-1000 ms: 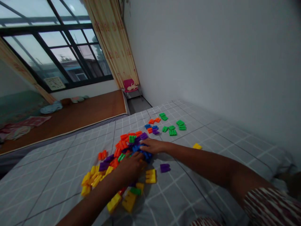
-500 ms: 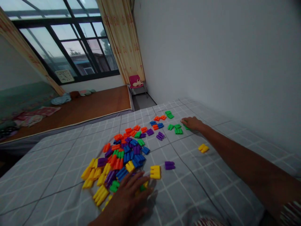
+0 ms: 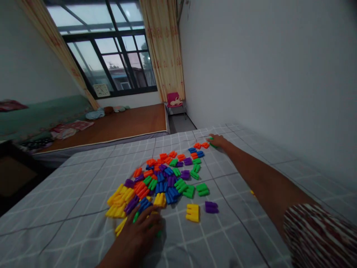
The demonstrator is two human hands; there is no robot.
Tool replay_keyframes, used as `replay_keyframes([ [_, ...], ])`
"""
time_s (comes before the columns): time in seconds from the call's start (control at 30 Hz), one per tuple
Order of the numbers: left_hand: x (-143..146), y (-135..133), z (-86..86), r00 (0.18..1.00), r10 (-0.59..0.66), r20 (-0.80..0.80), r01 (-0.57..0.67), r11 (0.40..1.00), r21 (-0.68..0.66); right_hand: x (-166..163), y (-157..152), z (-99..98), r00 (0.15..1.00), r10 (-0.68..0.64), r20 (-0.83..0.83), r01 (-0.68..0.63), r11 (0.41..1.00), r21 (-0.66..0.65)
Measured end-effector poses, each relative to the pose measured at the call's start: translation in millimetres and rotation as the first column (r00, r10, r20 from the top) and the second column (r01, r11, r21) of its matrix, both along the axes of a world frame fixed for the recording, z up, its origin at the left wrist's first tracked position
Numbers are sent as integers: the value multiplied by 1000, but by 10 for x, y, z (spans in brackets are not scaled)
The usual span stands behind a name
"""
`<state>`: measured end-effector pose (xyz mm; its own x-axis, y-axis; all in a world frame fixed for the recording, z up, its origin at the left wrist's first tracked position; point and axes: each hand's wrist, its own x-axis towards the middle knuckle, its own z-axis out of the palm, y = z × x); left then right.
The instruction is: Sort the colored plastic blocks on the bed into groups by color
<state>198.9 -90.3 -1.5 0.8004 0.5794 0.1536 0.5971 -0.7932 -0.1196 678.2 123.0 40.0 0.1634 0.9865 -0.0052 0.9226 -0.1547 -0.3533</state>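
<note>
My left hand [image 3: 139,230] rests at the near edge of a heap of plastic toy building blocks, fingers spread over green and yellow pieces partly hidden beneath. Far out on the bed, my right hand [image 3: 217,140] has its fingers curled over a green block [image 3: 213,145]. Orange blocks [image 3: 205,145] lie just left of it. In the heap are yellow blocks [image 3: 119,203], blue blocks [image 3: 172,195], purple blocks [image 3: 131,204] and several green blocks [image 3: 202,189] along its right side. A yellow block [image 3: 193,213] and a purple block [image 3: 211,207] lie apart, nearer me.
The blocks lie on a grey checked bedsheet [image 3: 92,193]. A pale wall [image 3: 264,74] runs along the right. Beyond are a second bed with a brown mat [image 3: 134,121], a pink chair [image 3: 173,99] and a curtained window. Part of another yellow block [image 3: 252,192] shows beside my right forearm.
Green blocks that lay apart on the right are now beside the heap. My right hand is now at a farther green block near the orange ones. The view has turned left.
</note>
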Motion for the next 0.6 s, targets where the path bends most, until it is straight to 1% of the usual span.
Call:
replay_keyframes([
  [0.03, -38, 12, 30, 1000, 27, 4, -27, 1000, 8, -24, 19, -35, 1000, 16, 16, -16, 1000, -8],
  [0.1, -105, 45, 120, 996, 94, 0, -94, 995, 18, -159, 15, -103, 995, 91, 33, -90, 996, -22],
  [0.2, -197, 111, 269, 982, 191, -18, -190, 981, 25, -496, -115, -144, 965, 263, 9, -262, 963, -56],
  [0.23, -225, 135, 307, 976, 216, -22, -216, 976, 22, -613, -202, -132, 940, 340, -25, -341, 938, -62],
  [0.3, -275, 179, 350, 967, 254, -16, -254, 967, 8, -785, -444, -64, 854, 503, -135, -512, 858, -43],
  [0.33, -298, 198, 356, 964, 267, -8, -267, 964, -4, -816, -597, -12, 803, 565, -191, -577, 816, -11],
  [0.37, -320, 215, 354, 961, 277, 2, -277, 961, -16, -797, -765, 47, 763, 603, -231, -615, 788, 27],
  [0.4, -338, 229, 348, 959, 283, 13, -283, 959, -27, -724, -947, 104, 751, 614, -245, -621, 782, 54],
  [0.43, -349, 240, 341, 958, 285, 26, -284, 958, -34, -599, -1138, 153, 771, 594, -231, -599, 799, 57],
  [0.47, -346, 247, 337, 960, 277, 41, -275, 961, -38, -432, -1337, 186, 813, 549, -193, -553, 832, 37],
  [0.53, -269, 244, 347, 971, 228, 70, -225, 973, -46, -36, -1749, 186, 914, 400, -71, -405, 910, -84],
  [0.57, -183, 231, 363, 980, 181, 78, -177, 983, -54, 155, -1953, 152, 948, 319, -10, -317, 937, -148],
  [0.6, -62, 209, 386, 989, 120, 86, -115, 991, -64, 317, -2146, 101, 964, 265, 31, -254, 947, -198],
])
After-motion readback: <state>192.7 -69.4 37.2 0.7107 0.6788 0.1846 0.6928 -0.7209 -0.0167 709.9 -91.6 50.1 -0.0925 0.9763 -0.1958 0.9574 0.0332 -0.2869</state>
